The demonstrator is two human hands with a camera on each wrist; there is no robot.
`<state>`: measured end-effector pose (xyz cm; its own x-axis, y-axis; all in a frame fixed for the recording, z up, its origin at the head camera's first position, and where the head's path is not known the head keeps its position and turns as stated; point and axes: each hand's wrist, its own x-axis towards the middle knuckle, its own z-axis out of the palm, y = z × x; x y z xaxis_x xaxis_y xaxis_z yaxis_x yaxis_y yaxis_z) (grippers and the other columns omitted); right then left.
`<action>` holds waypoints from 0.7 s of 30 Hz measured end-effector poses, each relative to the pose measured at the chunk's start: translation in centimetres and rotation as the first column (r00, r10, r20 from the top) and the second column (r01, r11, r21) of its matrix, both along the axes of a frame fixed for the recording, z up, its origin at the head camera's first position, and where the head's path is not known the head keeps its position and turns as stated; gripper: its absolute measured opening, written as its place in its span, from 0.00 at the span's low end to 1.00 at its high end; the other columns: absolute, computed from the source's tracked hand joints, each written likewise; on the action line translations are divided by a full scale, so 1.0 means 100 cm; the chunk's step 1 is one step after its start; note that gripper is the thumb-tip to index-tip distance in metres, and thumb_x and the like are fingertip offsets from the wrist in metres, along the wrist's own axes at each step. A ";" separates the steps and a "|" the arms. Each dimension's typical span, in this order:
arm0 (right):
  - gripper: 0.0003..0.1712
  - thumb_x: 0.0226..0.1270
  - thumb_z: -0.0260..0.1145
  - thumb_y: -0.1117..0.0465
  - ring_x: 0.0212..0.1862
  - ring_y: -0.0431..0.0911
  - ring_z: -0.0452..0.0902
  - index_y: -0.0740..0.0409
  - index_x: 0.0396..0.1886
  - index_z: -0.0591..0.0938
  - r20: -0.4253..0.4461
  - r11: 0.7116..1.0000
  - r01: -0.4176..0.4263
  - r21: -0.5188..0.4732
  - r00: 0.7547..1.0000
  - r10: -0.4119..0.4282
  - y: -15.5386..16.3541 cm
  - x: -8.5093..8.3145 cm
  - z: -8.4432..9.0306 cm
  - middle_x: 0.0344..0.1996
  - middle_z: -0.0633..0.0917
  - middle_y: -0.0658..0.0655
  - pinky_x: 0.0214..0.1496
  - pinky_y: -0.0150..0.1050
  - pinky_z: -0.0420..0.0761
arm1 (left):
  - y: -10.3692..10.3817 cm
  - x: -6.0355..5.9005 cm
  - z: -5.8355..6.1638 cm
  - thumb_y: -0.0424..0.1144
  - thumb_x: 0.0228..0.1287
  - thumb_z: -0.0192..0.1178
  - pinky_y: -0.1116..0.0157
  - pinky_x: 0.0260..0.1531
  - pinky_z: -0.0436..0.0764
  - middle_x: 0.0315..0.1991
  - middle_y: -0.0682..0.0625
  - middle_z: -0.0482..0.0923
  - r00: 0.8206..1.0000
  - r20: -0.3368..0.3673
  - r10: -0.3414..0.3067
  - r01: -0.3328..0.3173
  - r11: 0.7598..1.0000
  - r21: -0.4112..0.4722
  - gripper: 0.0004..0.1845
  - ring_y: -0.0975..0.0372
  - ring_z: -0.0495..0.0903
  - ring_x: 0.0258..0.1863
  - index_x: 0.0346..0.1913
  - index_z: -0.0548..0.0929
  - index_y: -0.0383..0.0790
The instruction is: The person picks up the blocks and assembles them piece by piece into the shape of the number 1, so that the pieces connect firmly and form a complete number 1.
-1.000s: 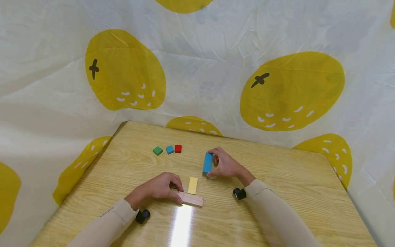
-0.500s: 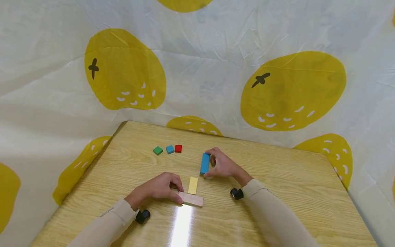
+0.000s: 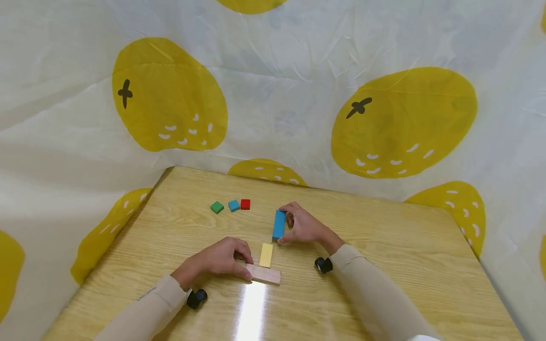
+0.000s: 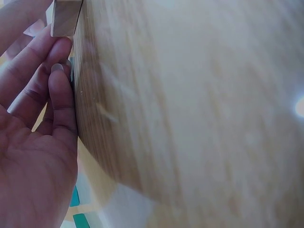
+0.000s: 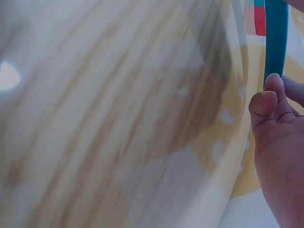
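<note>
On the wooden table (image 3: 384,255), the right hand (image 3: 304,226) grips the long blue block (image 3: 279,224) between thumb and fingers, holding it on edge just beyond the yellow block (image 3: 266,255). The left hand (image 3: 217,259) rests curled just left of the yellow block, its fingertips pinching the end of the pale wooden block (image 3: 263,274), which lies crosswise touching the yellow block's near end. Farther back and left of the yellow block sit three small squares in a row: green square (image 3: 217,207), blue square (image 3: 233,205) and red square (image 3: 245,204).

Your tabletop (image 3: 384,265) is glossy pale wood grain, glaring near its front edge. The long blue block (image 3: 279,224) and yellow block (image 3: 266,255) look matt painted, the pink block (image 3: 263,274) bare wood, perhaps. The backdrop (image 3: 273,85) is creased, thin cloth.
</note>
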<state>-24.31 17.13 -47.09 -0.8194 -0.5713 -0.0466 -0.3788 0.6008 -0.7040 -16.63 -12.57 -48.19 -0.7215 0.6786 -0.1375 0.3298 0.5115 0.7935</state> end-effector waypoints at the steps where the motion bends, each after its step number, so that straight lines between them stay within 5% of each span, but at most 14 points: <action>1: 0.55 0.50 0.86 0.51 0.41 0.46 0.69 0.66 0.74 0.69 -0.002 1.000 -0.003 0.003 1.000 0.003 -0.001 -0.001 0.000 0.51 0.72 0.59 0.43 0.37 0.71 | 0.000 0.000 0.001 0.52 0.54 0.80 0.69 0.49 0.77 0.39 0.65 0.84 1.000 0.000 0.002 -0.002 1.000 0.004 0.10 0.68 0.79 0.42 0.37 0.92 0.59; 21: 0.55 0.48 0.86 0.51 0.42 0.45 0.70 0.66 0.73 0.71 -0.004 1.000 0.009 0.007 1.000 -0.009 -0.018 -0.003 -0.003 0.51 0.72 0.59 0.43 0.35 0.71 | -0.001 0.000 0.000 0.51 0.55 0.80 0.70 0.50 0.77 0.38 0.65 0.84 1.000 -0.009 -0.006 0.006 1.000 0.009 0.09 0.70 0.79 0.43 0.37 0.92 0.58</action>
<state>-24.58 15.29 -47.43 -0.8248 -0.5634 -0.0471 -0.3760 0.6089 -0.6985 -16.60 -12.63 -48.24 -0.7183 0.6844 -0.1250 0.3399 0.5020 0.7953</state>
